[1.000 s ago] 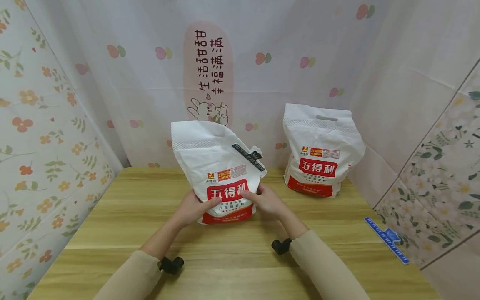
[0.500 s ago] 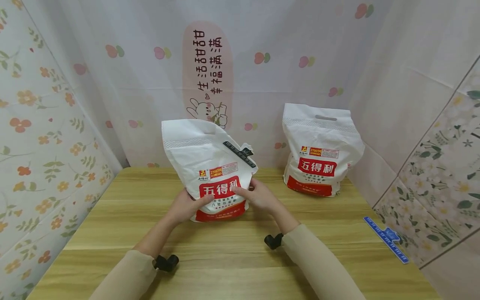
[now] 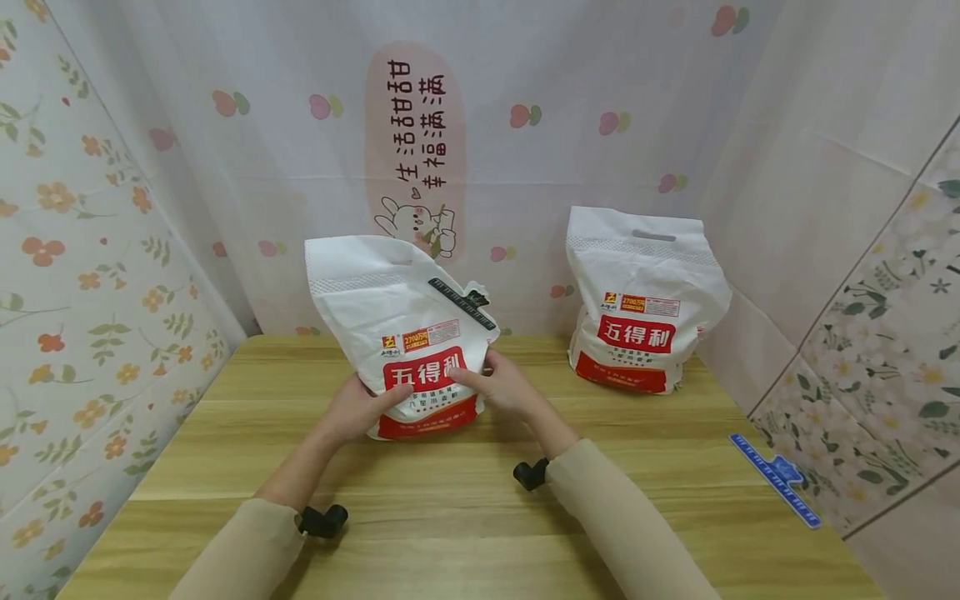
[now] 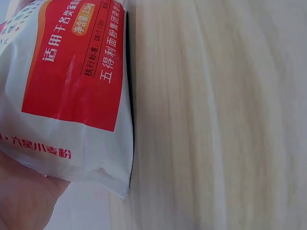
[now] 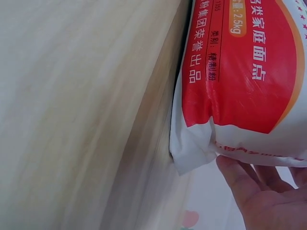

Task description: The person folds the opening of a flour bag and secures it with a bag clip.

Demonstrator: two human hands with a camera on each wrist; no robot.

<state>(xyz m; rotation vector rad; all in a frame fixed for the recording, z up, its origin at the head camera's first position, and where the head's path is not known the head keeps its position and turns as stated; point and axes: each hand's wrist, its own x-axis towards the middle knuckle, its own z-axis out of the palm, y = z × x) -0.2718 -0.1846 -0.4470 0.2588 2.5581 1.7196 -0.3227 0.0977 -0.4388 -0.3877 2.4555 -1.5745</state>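
A white and red bag of flour (image 3: 420,367) stands between my two hands, its top leaning left in the head view. My left hand (image 3: 358,410) grips its left side, thumb across the front. From the right, my right hand (image 3: 504,383) holds the other side, its thumb also on the front. The fingers behind the bag are mostly hidden. A black strip with a crown-shaped tab (image 3: 461,304) lies slantwise at the bag's upper right corner. In the wrist views the bag's lower end (image 4: 76,81) is close to or on the wooden table.
A second, similar flour bag (image 3: 633,333) stands upright at the back right of the table (image 3: 450,525). A blue strip with a crown-shaped tab (image 3: 776,479) lies along the right edge. Patterned curtains (image 3: 300,183) close in the back and sides.
Both hands and the flour bag between them have moved left and slightly back across the table. The grip looks the same. The second bag and the blue strip have stayed in place.
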